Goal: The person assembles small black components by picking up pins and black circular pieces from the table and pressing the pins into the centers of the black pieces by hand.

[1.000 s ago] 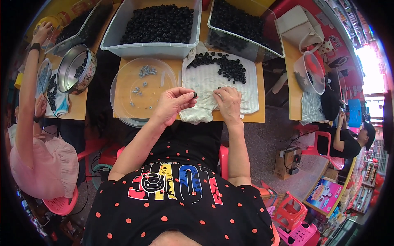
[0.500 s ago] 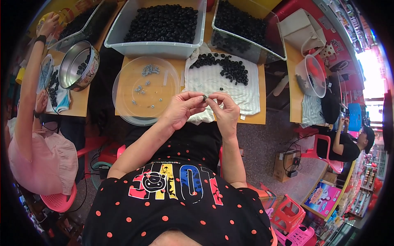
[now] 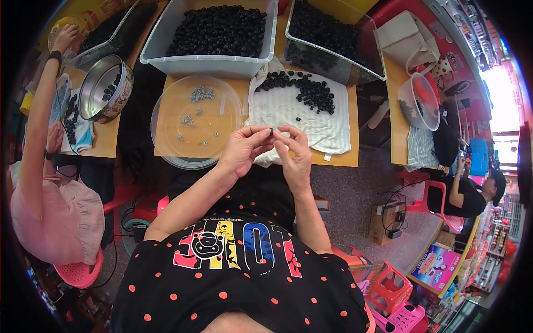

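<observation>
Right hand [image 3: 296, 159] sits slightly left of earlier spot, half-curled, hold unclear; left hand [image 3: 242, 150] pinches small black part [image 3: 271, 131].

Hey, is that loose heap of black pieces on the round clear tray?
No, the heap of black pieces lies on the white cloth, right of the round clear tray.

Lettering noted: large red, yellow and blue characters [image 3: 257, 248] with pale edging across the front of the wearer's black shirt [image 3: 186, 297], a small pale line of print [image 3: 250, 221] above, and illegibly small print on the pink-purple panel [image 3: 438, 268], lower right.
</observation>
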### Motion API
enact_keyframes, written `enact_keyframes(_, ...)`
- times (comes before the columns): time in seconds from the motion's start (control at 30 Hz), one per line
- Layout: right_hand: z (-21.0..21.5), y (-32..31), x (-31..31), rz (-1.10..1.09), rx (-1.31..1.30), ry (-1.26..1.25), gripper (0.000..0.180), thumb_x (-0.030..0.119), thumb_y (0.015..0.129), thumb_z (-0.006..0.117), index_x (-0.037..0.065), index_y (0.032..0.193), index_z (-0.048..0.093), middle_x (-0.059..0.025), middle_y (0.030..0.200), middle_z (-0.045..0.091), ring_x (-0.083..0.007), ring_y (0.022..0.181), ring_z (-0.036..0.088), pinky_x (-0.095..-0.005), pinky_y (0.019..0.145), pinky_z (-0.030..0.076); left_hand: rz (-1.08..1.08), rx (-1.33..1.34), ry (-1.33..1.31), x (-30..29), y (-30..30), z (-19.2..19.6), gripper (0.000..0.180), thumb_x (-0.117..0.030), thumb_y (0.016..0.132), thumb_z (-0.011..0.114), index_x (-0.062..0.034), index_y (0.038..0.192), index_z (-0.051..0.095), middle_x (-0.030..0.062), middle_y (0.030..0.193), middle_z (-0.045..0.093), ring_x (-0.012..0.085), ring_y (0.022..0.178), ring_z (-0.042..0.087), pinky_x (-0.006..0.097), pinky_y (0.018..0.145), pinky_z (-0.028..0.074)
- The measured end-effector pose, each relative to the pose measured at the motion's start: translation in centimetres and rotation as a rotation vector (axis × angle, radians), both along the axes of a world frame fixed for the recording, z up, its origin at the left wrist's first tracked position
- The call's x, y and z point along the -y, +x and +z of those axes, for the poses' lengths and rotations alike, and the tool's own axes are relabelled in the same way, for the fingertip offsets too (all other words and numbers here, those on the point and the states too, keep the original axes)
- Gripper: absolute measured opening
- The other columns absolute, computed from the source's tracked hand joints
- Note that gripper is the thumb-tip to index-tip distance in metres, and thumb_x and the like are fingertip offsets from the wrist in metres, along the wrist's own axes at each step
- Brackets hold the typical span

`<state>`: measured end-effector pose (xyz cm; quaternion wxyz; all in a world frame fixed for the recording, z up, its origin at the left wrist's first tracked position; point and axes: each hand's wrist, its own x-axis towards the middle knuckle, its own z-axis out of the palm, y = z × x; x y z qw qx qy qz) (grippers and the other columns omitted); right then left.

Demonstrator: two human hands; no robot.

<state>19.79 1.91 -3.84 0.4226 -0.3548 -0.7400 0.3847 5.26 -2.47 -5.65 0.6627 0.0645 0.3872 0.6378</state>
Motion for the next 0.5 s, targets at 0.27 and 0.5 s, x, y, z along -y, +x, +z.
enact_keyframes(0.27,-4.1,2.8,-7.6,-0.242,0.512,0.358,0.021,0.014,0.081,0.068,0.012,0.102,0.071,-0.007,0.096,0.063,-0.0271,0.089,0.057,-0.0383,0.079,0.044,-0.023,0.092,0.0,-0.1,-0.4,0.5,0.018,-0.011,0.091,0.065,0.0001,0.105,0.064,0.0127,0.1,0.069,0.0172,0.086,0.068,0.03,0.08,0.057)
enact_keyframes(0.5,-3.5,2.4,-8.3,-0.117,0.6,0.402,0.016,0.009,0.081,0.068,0.008,0.097,0.07,-0.0076,0.089,0.064,-0.0226,0.082,0.059,-0.0353,0.075,0.046,-0.06,0.079,-0.039,-0.1,-0.5,0.4,0.017,-0.01,0.092,0.063,-0.0011,0.106,0.063,0.0121,0.1,0.069,0.0164,0.086,0.067,0.03,0.078,0.057)
